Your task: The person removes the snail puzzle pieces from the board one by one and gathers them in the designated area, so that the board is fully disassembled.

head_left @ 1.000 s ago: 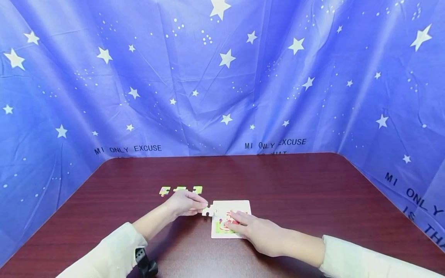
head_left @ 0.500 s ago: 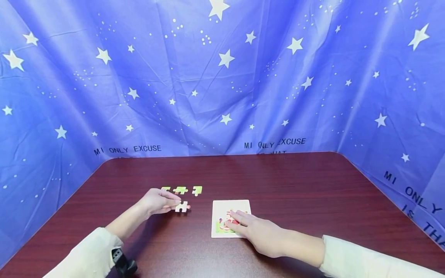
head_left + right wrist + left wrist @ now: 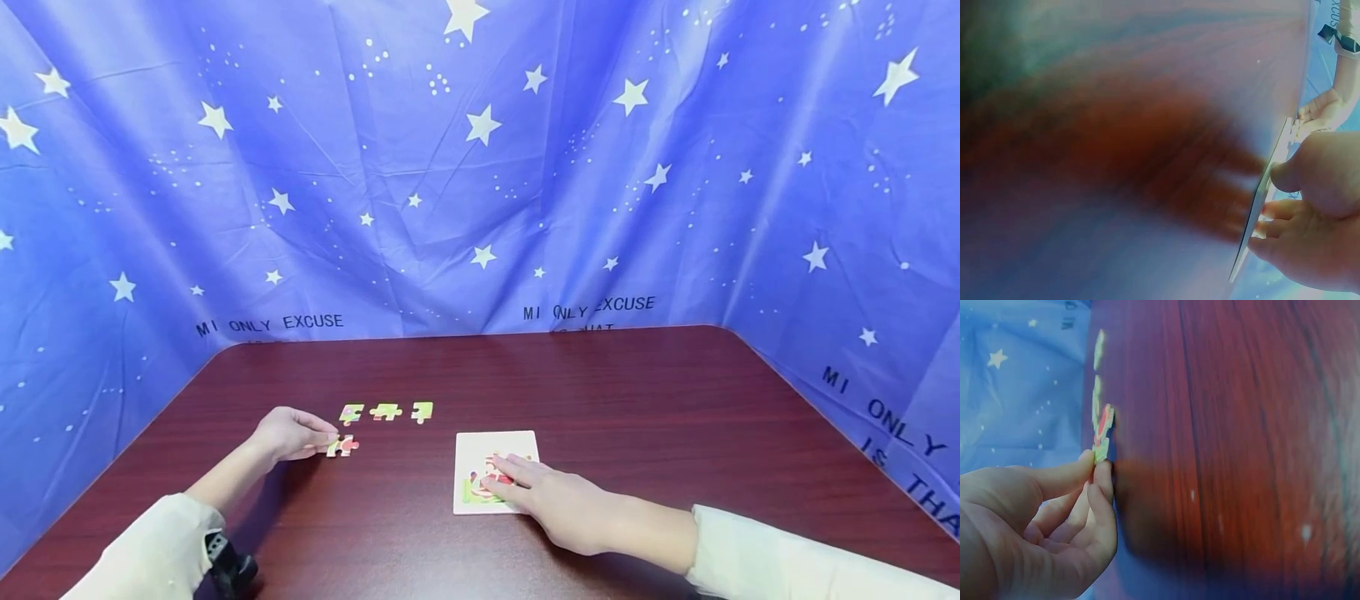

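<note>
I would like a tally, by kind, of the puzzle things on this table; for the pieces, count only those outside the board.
Jigsaw pieces lying in a row: 3
Jigsaw piece pinched by the left hand: 1
Puzzle board under the right hand: 1
Total: 5

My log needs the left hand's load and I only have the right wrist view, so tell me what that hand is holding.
Observer: The left hand pinches a red-and-green jigsaw piece.
Operator: List any others lying loose.
Observer: Three more jigsaw pieces lie in a row on the dark red table.
Operator: Now the other side.
Observer: The right hand partly covers a red-and-green picture on the pale puzzle board.
</note>
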The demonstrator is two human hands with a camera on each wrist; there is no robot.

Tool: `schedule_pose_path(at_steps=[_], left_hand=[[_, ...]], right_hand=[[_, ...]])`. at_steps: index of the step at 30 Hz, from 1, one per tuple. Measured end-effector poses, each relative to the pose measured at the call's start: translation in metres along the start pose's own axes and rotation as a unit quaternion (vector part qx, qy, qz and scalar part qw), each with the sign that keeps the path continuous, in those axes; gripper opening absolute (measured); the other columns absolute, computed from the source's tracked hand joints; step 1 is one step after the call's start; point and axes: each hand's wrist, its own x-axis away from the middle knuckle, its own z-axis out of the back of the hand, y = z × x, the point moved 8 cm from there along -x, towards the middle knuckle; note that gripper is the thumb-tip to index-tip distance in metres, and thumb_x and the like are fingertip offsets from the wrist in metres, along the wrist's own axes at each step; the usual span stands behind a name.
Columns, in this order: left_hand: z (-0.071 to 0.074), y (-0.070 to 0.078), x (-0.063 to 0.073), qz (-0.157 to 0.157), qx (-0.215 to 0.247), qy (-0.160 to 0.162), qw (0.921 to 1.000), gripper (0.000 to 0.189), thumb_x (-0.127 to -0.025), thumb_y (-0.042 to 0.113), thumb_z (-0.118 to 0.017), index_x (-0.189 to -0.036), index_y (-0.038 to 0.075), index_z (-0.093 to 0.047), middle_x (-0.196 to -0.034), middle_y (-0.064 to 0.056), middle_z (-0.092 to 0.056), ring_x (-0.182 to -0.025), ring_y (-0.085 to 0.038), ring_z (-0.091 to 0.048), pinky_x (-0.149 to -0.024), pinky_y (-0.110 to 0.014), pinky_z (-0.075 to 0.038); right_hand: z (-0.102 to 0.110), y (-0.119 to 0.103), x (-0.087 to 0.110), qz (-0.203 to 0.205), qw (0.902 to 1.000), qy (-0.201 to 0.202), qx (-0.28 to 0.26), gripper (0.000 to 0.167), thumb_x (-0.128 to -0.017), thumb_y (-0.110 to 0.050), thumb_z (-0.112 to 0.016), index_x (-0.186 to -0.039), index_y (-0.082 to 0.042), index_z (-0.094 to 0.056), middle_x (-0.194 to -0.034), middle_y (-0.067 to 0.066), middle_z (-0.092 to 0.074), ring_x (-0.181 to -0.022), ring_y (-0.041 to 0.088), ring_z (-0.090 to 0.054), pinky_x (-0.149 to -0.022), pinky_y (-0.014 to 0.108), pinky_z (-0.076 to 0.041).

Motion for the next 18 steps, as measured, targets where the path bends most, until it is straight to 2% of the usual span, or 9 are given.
schedule_pose_path(at_steps=[5,11,15,18], left_hand=[[0.008,-0.001,-0.003,-0.016,-0.026,0.023,0.9993,0.027,-0.081,0.005,-0.072,-0.100,-0.013,-0.068,-0.071,0.003,-0.072,-0.063,-0.002,-0.063,-0.062,-0.019,-0.055],[0.009,0.002,-0.008,-0.031,-0.077,0.054,0.9951,0.024,-0.079,0.006,-0.073,-0.096,-0.010,-0.071,-0.073,0.001,-0.073,-0.062,-0.002,-0.060,-0.063,-0.020,-0.056],[0.009,0.006,-0.009,-0.039,-0.112,0.083,0.9894,0.019,-0.077,0.008,-0.075,-0.091,-0.006,-0.074,-0.070,0.000,-0.073,-0.058,-0.001,-0.060,-0.058,-0.019,-0.054],[0.010,0.009,-0.008,-0.043,-0.149,0.106,0.9822,0.015,-0.076,0.010,-0.076,-0.086,-0.001,-0.076,-0.066,0.000,-0.072,-0.055,-0.001,-0.061,-0.054,-0.019,-0.051]], right_hand=[[0.000,-0.001,-0.001,0.001,1.0000,-0.002,-0.002,0.063,-0.090,0.001,-0.054,-0.147,-0.024,-0.040,-0.156,0.003,-0.034,-0.141,0.025,-0.040,-0.100,0.035,-0.050],[0.001,-0.002,-0.002,0.002,1.0000,0.003,0.005,0.065,-0.089,0.001,-0.056,-0.147,-0.024,-0.039,-0.155,0.004,-0.036,-0.140,0.026,-0.041,-0.099,0.035,-0.051],[0.002,-0.003,-0.001,0.001,1.0000,0.000,0.005,0.064,-0.089,0.001,-0.056,-0.147,-0.024,-0.040,-0.155,0.004,-0.036,-0.140,0.025,-0.041,-0.100,0.035,-0.050],[0.004,-0.003,0.000,0.003,1.0000,0.000,0.006,0.063,-0.090,0.000,-0.055,-0.146,-0.023,-0.041,-0.154,0.005,-0.037,-0.140,0.025,-0.041,-0.101,0.035,-0.049]])
